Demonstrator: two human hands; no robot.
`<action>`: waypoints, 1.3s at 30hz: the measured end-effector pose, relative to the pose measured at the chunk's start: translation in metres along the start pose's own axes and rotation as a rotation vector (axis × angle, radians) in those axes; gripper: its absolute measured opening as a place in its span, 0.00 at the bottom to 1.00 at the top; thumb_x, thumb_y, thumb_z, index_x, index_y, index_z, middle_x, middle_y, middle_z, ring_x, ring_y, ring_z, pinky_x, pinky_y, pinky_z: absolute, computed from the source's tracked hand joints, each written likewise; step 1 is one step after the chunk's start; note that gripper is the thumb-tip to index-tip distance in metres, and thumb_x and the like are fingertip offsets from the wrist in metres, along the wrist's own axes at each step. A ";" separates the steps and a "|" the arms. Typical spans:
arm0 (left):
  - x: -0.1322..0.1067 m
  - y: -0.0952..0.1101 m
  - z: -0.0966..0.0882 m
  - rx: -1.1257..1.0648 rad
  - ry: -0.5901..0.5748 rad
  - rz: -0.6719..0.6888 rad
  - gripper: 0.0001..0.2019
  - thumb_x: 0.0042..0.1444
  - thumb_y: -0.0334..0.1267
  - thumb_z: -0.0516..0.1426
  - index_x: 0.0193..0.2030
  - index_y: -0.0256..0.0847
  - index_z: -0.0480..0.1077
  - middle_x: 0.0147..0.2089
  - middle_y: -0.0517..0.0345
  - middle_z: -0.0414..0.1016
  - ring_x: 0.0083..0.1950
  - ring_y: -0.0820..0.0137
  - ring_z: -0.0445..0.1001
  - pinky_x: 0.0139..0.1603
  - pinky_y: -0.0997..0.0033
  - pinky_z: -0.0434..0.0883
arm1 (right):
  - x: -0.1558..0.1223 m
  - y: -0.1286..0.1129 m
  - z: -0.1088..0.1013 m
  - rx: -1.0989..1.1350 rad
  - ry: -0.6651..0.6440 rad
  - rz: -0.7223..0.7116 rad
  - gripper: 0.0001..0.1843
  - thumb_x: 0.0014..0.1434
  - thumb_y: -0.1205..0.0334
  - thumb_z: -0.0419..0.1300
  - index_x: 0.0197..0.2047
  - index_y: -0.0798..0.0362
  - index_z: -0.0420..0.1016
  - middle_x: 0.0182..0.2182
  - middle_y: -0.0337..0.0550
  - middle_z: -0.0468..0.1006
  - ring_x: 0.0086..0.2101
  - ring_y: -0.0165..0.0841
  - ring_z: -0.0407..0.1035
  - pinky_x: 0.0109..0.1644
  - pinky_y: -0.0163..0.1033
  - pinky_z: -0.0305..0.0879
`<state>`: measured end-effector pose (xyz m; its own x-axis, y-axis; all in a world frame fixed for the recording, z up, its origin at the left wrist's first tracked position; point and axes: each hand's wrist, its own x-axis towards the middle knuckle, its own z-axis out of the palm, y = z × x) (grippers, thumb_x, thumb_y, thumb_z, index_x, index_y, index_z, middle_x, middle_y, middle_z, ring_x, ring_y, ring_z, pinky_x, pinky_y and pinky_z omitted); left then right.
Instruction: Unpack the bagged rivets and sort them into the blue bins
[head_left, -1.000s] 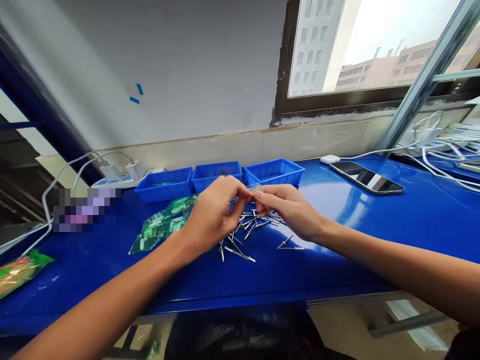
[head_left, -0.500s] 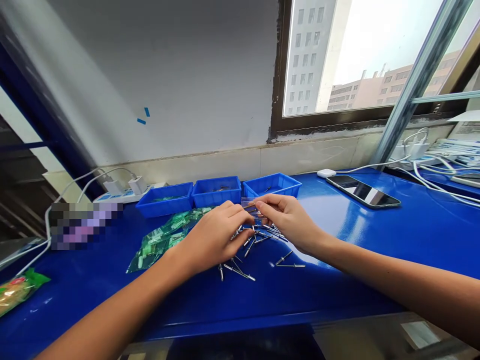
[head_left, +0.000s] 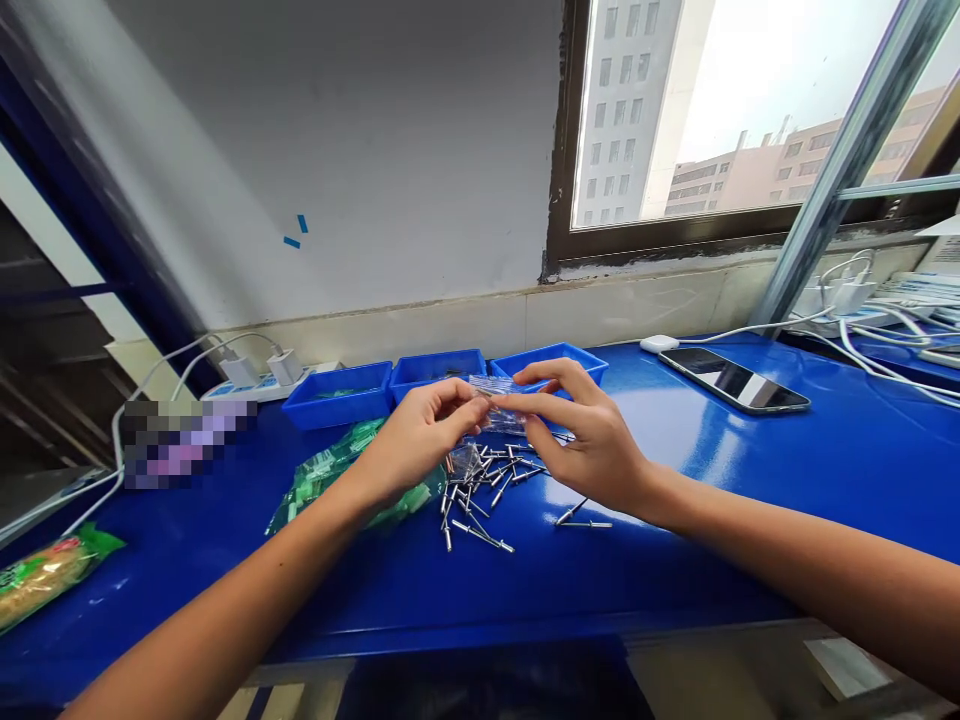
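Note:
A small clear plastic bag (head_left: pixel 501 418) is held up between my two hands, over a loose pile of silver blind rivets (head_left: pixel 495 478). My left hand (head_left: pixel 420 432) pinches the bag's left side between thumb and fingers. On its other side, my right hand (head_left: pixel 581 432) grips the bag, index finger laid across it and thumb below. Whether any rivets are inside the bag I cannot make out. Green-tinted plastic bags of pale parts (head_left: pixel 326 478) lie left of the pile, partly covered by my left hand and forearm.
Three blue bins stand in a row at the back: a left bin (head_left: pixel 337 410), a middle bin (head_left: pixel 420 372) and a right bin (head_left: pixel 596 372). A phone (head_left: pixel 735 380) lies at right, near white cables. A power strip (head_left: pixel 259 380) and a wrapped snack (head_left: pixel 56 575) are at left.
My left hand has risen from the rivets to the plastic bag and now pinches it. My right hand has turned, its fingers reaching across the bag. The view has shifted slightly.

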<state>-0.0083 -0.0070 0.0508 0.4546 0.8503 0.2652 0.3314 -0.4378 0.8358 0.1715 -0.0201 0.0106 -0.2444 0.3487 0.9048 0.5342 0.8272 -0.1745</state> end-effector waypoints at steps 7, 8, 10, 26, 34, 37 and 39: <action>0.001 -0.006 0.002 0.163 0.238 0.138 0.05 0.54 0.37 0.55 0.32 0.40 0.63 0.29 0.60 0.66 0.30 0.74 0.65 0.29 0.74 0.63 | 0.004 -0.003 0.000 0.136 -0.077 0.283 0.07 0.57 0.65 0.55 0.32 0.52 0.75 0.34 0.45 0.68 0.39 0.35 0.64 0.43 0.45 0.62; 0.000 -0.006 0.003 0.248 0.245 0.205 0.04 0.55 0.36 0.55 0.32 0.40 0.63 0.30 0.60 0.67 0.31 0.73 0.66 0.30 0.73 0.64 | 0.005 -0.003 0.000 0.213 -0.116 0.377 0.11 0.59 0.61 0.53 0.31 0.53 0.74 0.33 0.45 0.69 0.37 0.35 0.65 0.42 0.45 0.62; -0.004 -0.007 0.006 0.436 0.249 0.387 0.01 0.56 0.34 0.54 0.33 0.41 0.64 0.34 0.58 0.67 0.35 0.72 0.67 0.35 0.71 0.66 | 0.008 -0.002 0.000 0.417 -0.185 0.591 0.19 0.62 0.55 0.47 0.29 0.54 0.73 0.31 0.45 0.71 0.36 0.34 0.66 0.39 0.44 0.63; -0.010 0.006 0.010 0.248 0.142 0.169 0.12 0.57 0.38 0.53 0.48 0.39 0.62 0.38 0.55 0.70 0.38 0.69 0.69 0.33 0.71 0.68 | 0.013 0.000 -0.003 0.491 -0.124 0.648 0.11 0.55 0.58 0.55 0.28 0.55 0.72 0.22 0.38 0.69 0.25 0.27 0.62 0.28 0.35 0.58; -0.007 -0.003 0.015 0.236 0.040 0.096 0.07 0.55 0.39 0.53 0.33 0.38 0.67 0.28 0.59 0.70 0.28 0.72 0.67 0.28 0.72 0.63 | 0.008 -0.005 -0.002 0.428 -0.293 0.630 0.09 0.55 0.59 0.55 0.29 0.56 0.72 0.23 0.38 0.71 0.23 0.26 0.60 0.24 0.33 0.55; -0.006 -0.004 0.015 0.267 0.058 0.114 0.06 0.54 0.38 0.53 0.30 0.37 0.67 0.26 0.59 0.70 0.27 0.73 0.66 0.28 0.73 0.62 | 0.008 -0.004 0.000 0.431 -0.277 0.631 0.08 0.54 0.60 0.56 0.31 0.56 0.71 0.24 0.38 0.71 0.24 0.26 0.61 0.25 0.33 0.55; -0.005 -0.006 0.016 0.306 0.069 0.135 0.06 0.54 0.37 0.53 0.29 0.37 0.67 0.27 0.59 0.70 0.28 0.73 0.67 0.28 0.72 0.62 | 0.008 -0.003 0.002 0.445 -0.256 0.637 0.07 0.54 0.60 0.56 0.30 0.56 0.70 0.22 0.37 0.69 0.23 0.25 0.60 0.24 0.33 0.54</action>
<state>0.0008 -0.0130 0.0366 0.4576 0.7920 0.4042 0.5096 -0.6061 0.6107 0.1659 -0.0188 0.0178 -0.2089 0.8561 0.4726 0.2749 0.5152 -0.8118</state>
